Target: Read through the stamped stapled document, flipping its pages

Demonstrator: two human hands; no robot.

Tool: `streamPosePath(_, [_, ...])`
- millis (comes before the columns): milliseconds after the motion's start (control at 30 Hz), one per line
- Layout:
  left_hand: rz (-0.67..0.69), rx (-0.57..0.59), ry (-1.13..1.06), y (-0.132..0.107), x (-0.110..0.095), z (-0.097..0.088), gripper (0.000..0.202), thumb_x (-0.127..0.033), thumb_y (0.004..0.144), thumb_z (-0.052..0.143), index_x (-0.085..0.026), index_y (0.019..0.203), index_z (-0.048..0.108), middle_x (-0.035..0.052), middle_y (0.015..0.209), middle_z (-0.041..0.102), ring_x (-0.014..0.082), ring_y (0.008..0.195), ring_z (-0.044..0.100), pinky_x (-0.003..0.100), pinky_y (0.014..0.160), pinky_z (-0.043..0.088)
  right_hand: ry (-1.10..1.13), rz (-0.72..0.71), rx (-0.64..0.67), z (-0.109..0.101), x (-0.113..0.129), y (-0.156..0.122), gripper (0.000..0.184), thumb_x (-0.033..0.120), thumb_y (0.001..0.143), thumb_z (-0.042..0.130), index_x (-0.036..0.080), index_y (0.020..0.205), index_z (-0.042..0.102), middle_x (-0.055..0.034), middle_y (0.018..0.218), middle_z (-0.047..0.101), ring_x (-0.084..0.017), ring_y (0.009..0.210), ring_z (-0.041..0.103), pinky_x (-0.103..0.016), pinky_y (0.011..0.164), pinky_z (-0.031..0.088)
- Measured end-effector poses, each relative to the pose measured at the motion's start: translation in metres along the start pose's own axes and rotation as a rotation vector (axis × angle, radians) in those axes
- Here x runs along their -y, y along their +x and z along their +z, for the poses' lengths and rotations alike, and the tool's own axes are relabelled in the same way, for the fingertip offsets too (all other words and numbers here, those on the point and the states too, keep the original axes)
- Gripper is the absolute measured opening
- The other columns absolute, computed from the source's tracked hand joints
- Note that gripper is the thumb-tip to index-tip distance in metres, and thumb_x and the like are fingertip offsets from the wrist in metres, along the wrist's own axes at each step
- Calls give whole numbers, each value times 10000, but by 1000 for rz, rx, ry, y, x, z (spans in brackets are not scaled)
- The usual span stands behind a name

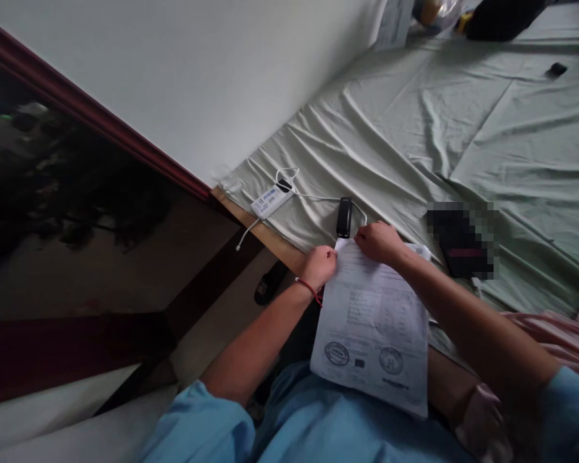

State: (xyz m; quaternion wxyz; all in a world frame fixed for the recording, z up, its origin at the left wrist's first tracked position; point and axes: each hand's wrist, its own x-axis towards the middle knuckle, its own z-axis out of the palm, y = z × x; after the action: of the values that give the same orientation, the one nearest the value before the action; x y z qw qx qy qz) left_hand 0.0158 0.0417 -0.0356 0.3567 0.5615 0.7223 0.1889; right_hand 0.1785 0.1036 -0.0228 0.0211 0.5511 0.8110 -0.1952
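A stack of printed paper sheets [374, 328] with two round stamps lies across my lap and onto the bed edge. My left hand [318, 265] is closed on the top left corner of the papers; a red string circles that wrist. My right hand [379, 241] is closed in a pinch on the same top edge, just to the right. A black stapler [344, 217] stands on the bed right beyond both hands, close to the paper's corner.
The bed is covered by a pale green sheet [439, 128]. A white power bank [271, 200] with a white cable lies near the bed's wooden edge. A dark blurred object [460, 241] sits right of my hands. A slipper [269, 283] lies on the floor below.
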Motion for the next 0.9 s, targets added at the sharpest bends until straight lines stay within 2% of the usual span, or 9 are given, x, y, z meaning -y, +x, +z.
streamPosePath(100, [-12, 39, 105, 9, -5, -7, 379, -101, 885, 494, -151, 510, 487, -29, 530, 311, 126, 588, 381, 289, 609, 227, -5, -2, -9, 2, 0, 9, 365, 258, 960, 438, 183, 977, 795, -146, 1063, 769, -336, 1064, 660, -402, 832, 446])
streamPosePath(233, [-37, 63, 114, 12, -9, -11, 433, -142, 922, 513, -162, 494, 450, -34, 514, 304, 119, 574, 352, 293, 603, 213, -9, -10, -23, 2, -3, 13, 364, 265, 966, 439, 183, 977, 793, -154, 1037, 767, -334, 1060, 655, -405, 837, 448])
streamPosePath(300, [-43, 68, 74, 11, -9, -12, 441, -172, 934, 521, -160, 499, 449, -33, 518, 336, 112, 568, 349, 290, 595, 209, -10, -12, -34, 1, -6, 14, 368, 269, 974, 431, 188, 984, 790, -151, 1027, 767, -332, 1067, 648, -410, 847, 443])
streamPosePath(467, [-68, 96, -124, 6, -1, -8, 284, -158, 907, 526, -125, 634, 597, -34, 567, 456, 109, 588, 411, 255, 592, 263, -9, -19, -50, 3, -11, 14, 374, 278, 993, 418, 183, 984, 780, -149, 1006, 764, -332, 1075, 628, -428, 863, 428])
streamPosePath(633, [-83, 74, -247, 4, 5, -1, 281, -132, 885, 529, -123, 608, 577, -53, 547, 414, 91, 551, 339, 248, 566, 244, 11, -14, -81, 5, -12, 10, 362, 287, 1002, 429, 193, 956, 776, -136, 986, 761, -329, 1084, 606, -439, 876, 418])
streamPosePath(767, [-81, 52, -266, 5, 9, 2, 261, -145, 876, 542, -115, 624, 602, -48, 547, 438, 94, 559, 369, 247, 561, 248, 34, -35, -200, 3, -9, 1, 305, 340, 991, 497, 210, 967, 771, -134, 1002, 745, -363, 1147, 544, -480, 910, 407])
streamPosePath(900, [-72, 46, -329, 4, 11, 3, 236, -143, 866, 551, -107, 648, 632, -25, 586, 523, 98, 576, 425, 233, 580, 295, 51, -120, -382, 1, -5, -9, 285, 297, 1000, 494, 242, 1119, 747, -119, 1162, 731, -363, 1260, 485, -512, 985, 369])
